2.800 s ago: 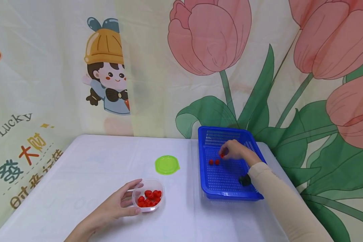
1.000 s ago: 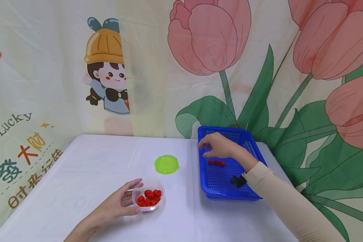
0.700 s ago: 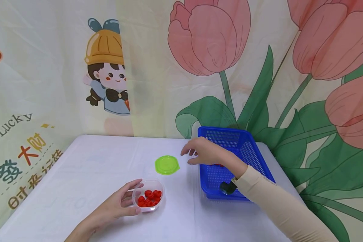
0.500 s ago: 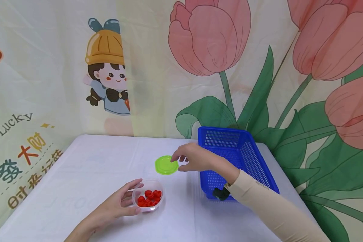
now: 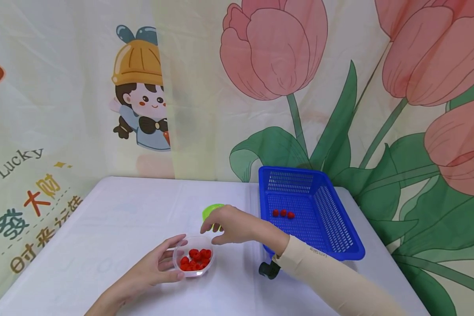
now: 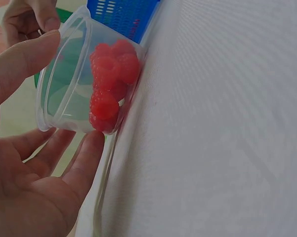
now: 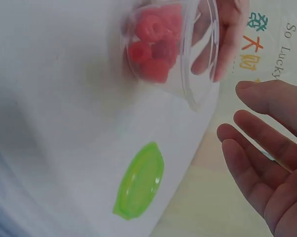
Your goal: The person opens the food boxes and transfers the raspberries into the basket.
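My left hand holds a clear plastic tub upright on the white table, thumb at its rim and fingertips low on its side. Several raspberries lie in the bottom of the tub. Just above and right of the tub's rim hovers my right hand, loosely bent; nothing shows between its fingers in the right wrist view. Behind that hand lies a light green lid, partly hidden in the head view. Three raspberries sit in a row inside the blue basket.
The blue basket stands at the table's right rear, with my right sleeve passing in front of its near side. A black wrist camera hangs below that cuff. Behind the table is a printed tulip curtain.
My right hand set a third raspberry down in the basket, then moved left, over the lid, to the tub. My left hand and the tub have stayed in place.
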